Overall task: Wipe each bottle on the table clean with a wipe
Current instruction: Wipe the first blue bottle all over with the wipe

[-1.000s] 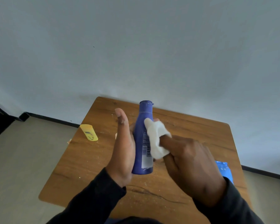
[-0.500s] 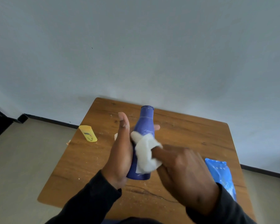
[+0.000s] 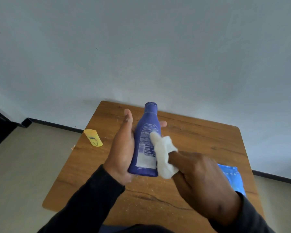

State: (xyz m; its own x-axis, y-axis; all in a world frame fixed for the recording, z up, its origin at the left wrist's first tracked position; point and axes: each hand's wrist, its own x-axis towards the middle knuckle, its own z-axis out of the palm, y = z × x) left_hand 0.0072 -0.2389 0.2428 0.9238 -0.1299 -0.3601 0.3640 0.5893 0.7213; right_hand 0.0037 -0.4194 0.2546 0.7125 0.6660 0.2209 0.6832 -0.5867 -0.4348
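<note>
My left hand (image 3: 123, 148) holds a dark blue bottle (image 3: 145, 140) above the wooden table (image 3: 200, 140), cap pointing away from me, its printed back label facing up. Its fingers wrap behind the bottle and one fingertip shows past the right side. My right hand (image 3: 202, 179) grips a white wipe (image 3: 163, 153) wrapped over its fingers and presses it against the bottle's right side, over the label. A yellow bottle (image 3: 93, 137) lies on its side at the table's left edge.
A blue wipes packet (image 3: 232, 179) lies at the table's right edge, partly hidden by my right arm. Crumbs and a dark crack mark the tabletop near me. Beyond the table are a pale wall, a dark skirting board and a beige floor.
The bottle has turned so its label faces up. The wipe slid down the bottle's side and has come back up over the label.
</note>
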